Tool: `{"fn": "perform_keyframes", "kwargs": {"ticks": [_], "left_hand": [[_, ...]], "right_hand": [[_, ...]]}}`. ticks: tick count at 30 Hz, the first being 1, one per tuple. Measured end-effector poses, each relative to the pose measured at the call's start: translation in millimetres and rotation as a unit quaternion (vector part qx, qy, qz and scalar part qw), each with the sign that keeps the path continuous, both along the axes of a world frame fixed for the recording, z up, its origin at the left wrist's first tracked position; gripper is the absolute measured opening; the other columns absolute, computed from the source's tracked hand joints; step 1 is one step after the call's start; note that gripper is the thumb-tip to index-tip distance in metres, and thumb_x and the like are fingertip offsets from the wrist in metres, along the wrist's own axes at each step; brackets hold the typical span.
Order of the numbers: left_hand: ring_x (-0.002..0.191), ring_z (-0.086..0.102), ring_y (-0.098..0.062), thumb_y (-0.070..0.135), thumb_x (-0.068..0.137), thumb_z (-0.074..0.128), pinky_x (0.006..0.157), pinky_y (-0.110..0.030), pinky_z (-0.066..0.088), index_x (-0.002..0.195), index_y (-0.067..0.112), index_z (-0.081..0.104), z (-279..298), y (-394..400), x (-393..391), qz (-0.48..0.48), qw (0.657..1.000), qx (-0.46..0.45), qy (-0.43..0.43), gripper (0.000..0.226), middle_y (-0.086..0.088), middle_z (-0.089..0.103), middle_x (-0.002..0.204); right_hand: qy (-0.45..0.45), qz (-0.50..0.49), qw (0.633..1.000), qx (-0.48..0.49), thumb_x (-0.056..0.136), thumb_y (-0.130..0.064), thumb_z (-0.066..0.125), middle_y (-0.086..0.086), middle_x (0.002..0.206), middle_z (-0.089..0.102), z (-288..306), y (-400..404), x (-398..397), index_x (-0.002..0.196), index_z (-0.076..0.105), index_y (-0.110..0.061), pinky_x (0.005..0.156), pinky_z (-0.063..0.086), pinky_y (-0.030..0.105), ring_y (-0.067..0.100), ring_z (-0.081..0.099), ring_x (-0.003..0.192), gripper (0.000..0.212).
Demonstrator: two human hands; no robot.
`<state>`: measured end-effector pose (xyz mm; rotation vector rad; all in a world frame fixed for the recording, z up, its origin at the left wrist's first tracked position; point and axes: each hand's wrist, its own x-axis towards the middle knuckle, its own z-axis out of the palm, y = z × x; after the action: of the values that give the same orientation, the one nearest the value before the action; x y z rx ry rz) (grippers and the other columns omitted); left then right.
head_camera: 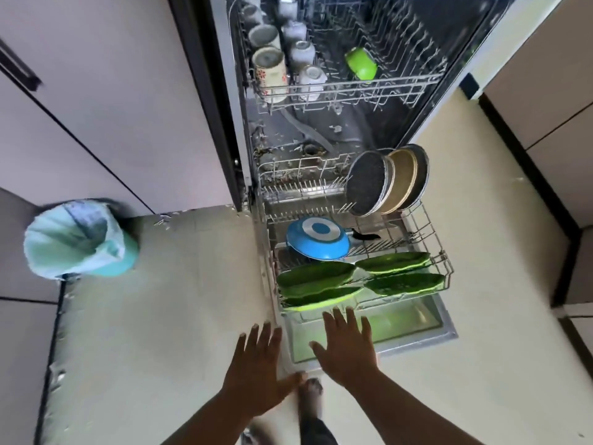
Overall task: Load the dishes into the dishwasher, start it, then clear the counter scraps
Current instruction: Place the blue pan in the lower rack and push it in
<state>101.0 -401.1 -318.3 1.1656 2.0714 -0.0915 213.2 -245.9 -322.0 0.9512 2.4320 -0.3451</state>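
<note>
Left hand (260, 364), right hand (348, 343): flat, fingers spread.

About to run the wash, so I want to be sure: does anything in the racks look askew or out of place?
The green cup in the upper rack lies tipped on its side, unlike the mugs standing mouth-down beside it. The lower rack is pulled out over the open door. Both hands are empty.

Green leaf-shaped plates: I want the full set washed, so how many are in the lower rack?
4, all at the rack's front: two on the left, two on the right. Overlap may hide more.
</note>
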Motion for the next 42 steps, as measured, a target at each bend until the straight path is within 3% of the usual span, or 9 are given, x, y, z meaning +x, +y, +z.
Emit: {"fn": "perform_keyframes", "kwargs": {"ticks": [4,8,12,16,20,25,31,35,42], "left_hand": [[0.115,0.061,-0.033,0.085,0.081,0.015,0.091,-0.048,0.049,0.128,0.007,0.058,-8.2,6.1,37.5,0.072,0.997,-0.004,-0.038,0.101,-0.014,0.055,0.135],[0.149,0.007,-0.021,0.095,0.052,-0.004,0.118,-0.038,0.009,0.154,0.021,0.003,-17.2,26.5,62.7,0.222,0.971,-0.032,-0.087,0.126,0.0,-0.001,0.161],[0.148,0.01,-0.018,0.073,0.087,0.03,0.118,-0.035,0.011,0.154,0.021,0.006,-30.4,47.3,71.7,0.315,0.937,-0.113,-0.104,0.088,-0.003,0.007,0.162],[0.145,0.022,-0.02,0.058,0.093,0.043,0.114,-0.031,0.016,0.151,0.012,0.021,-34.0,90.0,79.8,0.449,0.88,-0.081,-0.129,0.078,-0.008,0.022,0.158],[0.125,0.047,-0.024,0.078,0.082,0.041,0.11,-0.04,0.03,0.138,0.014,0.046,-52.5,150.9,86.0,0.622,0.743,-0.019,-0.247,0.085,-0.009,0.05,0.14],[0.105,0.048,-0.031,0.077,0.082,0.034,0.092,-0.046,0.038,0.119,0.018,0.046,-86.1,199.3,85.7,0.828,0.393,0.065,-0.394,0.07,-0.01,0.043,0.115],[0.141,0.028,-0.035,0.083,0.076,0.036,0.115,-0.052,0.02,0.153,0.014,0.017,-122.4,207.9,72.5,0.852,0.204,0.174,-0.451,0.105,-0.014,0.024,0.156],[0.125,0.046,-0.035,0.086,0.06,0.052,0.108,-0.054,0.03,0.149,0.019,0.03,-134.4,202.7,70.8,0.835,0.192,0.229,-0.461,0.114,-0.018,0.041,0.143],[0.118,0.054,-0.031,0.09,0.035,0.061,0.091,-0.049,0.044,0.148,0.014,0.03,-137.6,215.0,34.4,0.818,0.235,0.238,-0.468,0.139,-0.017,0.047,0.14]], "right_hand": [[0.003,-0.03,0.999,-0.042,0.086,-0.059,0.032,0.011,0.112,0.07,-9.7,6.8,42.3,0.106,0.071,-0.014,0.091,0.044,0.053,0.035,0.066,0.105,0.062],[0.027,-0.134,0.986,-0.096,0.09,-0.071,0.018,0.006,0.117,0.068,-38.3,34.2,81.2,0.115,0.054,-0.025,0.076,0.057,0.048,0.028,0.068,0.101,0.064],[0.045,-0.242,0.955,-0.168,0.06,-0.093,-0.008,-0.005,0.149,0.04,-61.6,79.5,110.3,0.141,0.04,-0.026,0.111,0.029,0.05,0.025,0.044,0.133,0.115],[0.062,-0.322,0.91,-0.253,0.092,-0.063,0.031,0.004,0.146,0.045,-62.5,139.5,127.3,0.141,0.039,-0.017,0.111,0.031,0.041,0.025,0.046,0.131,0.068],[0.112,-0.436,0.833,-0.321,0.086,-0.072,0.025,0.006,0.121,0.059,-67.6,204.2,131.9,0.122,0.053,-0.014,0.101,0.04,0.036,0.024,0.056,0.111,0.074],[0.186,-0.719,0.496,-0.45,0.099,-0.049,0.035,0.004,0.111,0.049,-97.1,257.5,129.5,0.109,0.05,-0.022,0.084,0.042,0.039,0.032,0.052,0.101,0.033],[0.271,-0.761,0.326,-0.492,0.088,-0.063,0.041,0.015,0.131,0.054,-135.2,276.0,110.2,0.13,0.053,-0.015,0.096,0.043,0.052,0.041,0.055,0.114,0.065],[0.295,-0.755,0.263,-0.523,0.085,-0.063,0.04,0.019,0.129,0.059,-140.5,281.8,100.6,0.131,0.058,-0.017,0.102,0.035,0.062,0.046,0.054,0.118,0.066],[0.265,-0.756,0.288,-0.525,0.079,-0.082,0.013,0.015,0.138,0.053,-152.7,302.9,77.4,0.14,0.047,-0.017,0.111,0.017,0.06,0.049,0.035,0.131,0.095]]}}
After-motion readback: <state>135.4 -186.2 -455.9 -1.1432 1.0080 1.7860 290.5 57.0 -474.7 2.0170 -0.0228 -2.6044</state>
